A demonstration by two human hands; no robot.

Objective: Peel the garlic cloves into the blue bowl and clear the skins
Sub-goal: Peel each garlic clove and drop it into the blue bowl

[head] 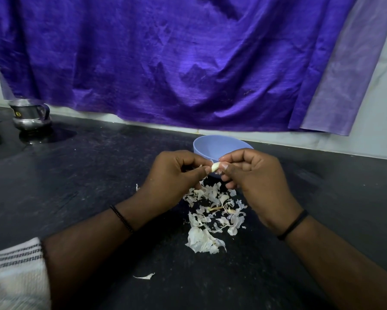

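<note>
Both hands pinch one garlic clove (214,167) at frame centre: left hand (174,173), right hand (252,175). Blue bowl (219,145) sits just above them; skins (212,211) below.

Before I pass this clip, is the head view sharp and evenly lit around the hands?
Head view: the clove and skins read clearly; wide-angle bending curves the counter edge; soft glare sits near the steel pot; the left hand and right hand shade the bowl front.
</note>
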